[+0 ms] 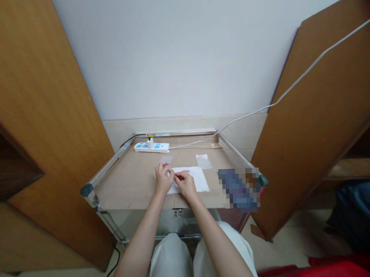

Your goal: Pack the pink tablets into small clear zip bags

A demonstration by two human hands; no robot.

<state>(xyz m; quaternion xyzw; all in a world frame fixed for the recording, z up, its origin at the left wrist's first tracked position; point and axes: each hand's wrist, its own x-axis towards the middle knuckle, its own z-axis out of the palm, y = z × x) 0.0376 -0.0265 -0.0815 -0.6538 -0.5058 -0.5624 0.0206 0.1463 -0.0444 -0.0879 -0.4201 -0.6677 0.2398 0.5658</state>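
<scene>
Both my hands meet over a white sheet of paper (197, 179) on a brown table top (128, 181). My left hand (163, 178) has its fingers curled and pinched at the sheet's left end. My right hand (184, 183) is closed in a pinch beside it, on a small thing with a red edge that I cannot make out. A small clear plastic bag (166, 159) lies just beyond my left hand, and a second clear bag (203, 161) lies farther right.
A white power strip (151, 147) with a plug in it lies at the table's back, its white cable (263, 107) running up to the right. Wooden boards lean at both sides. A blurred dark object (239, 188) sits at the table's right edge.
</scene>
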